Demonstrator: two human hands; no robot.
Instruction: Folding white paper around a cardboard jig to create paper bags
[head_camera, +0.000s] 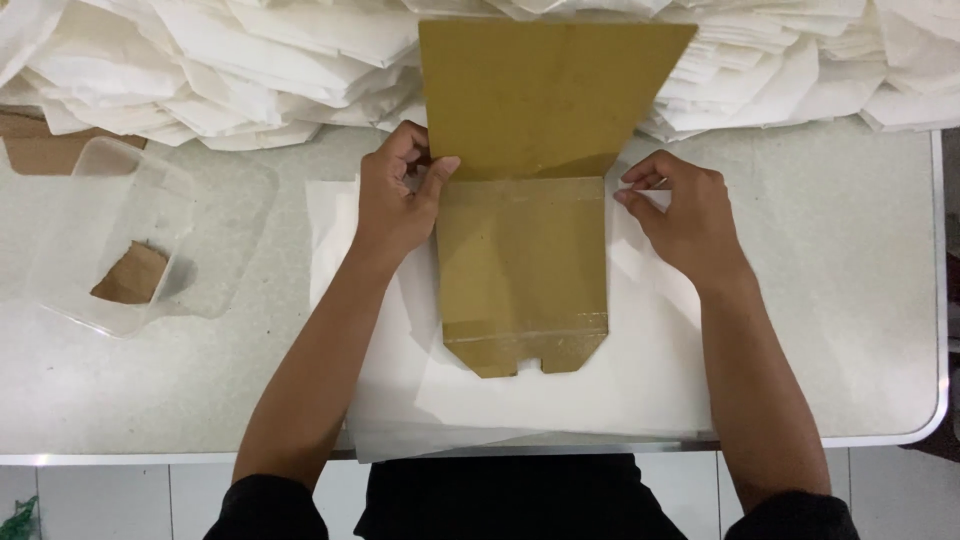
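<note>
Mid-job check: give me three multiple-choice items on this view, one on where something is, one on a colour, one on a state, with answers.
1. Where is the clear plastic tub?
A. left of the left hand
B. right of the right hand
C. on the paper pile

2. What colour is the board?
A. blue
B. mustard brown
C. black

3. What is the left hand doing?
A. hanging off the table
B. resting in the tub
C. gripping the board's left edge

Answers: 1 A, the tub sits at the table's left side. 2 B, both board panels show it. 3 C, its thumb lies over the edge; the right hand pinches white paper beside the board.
</note>
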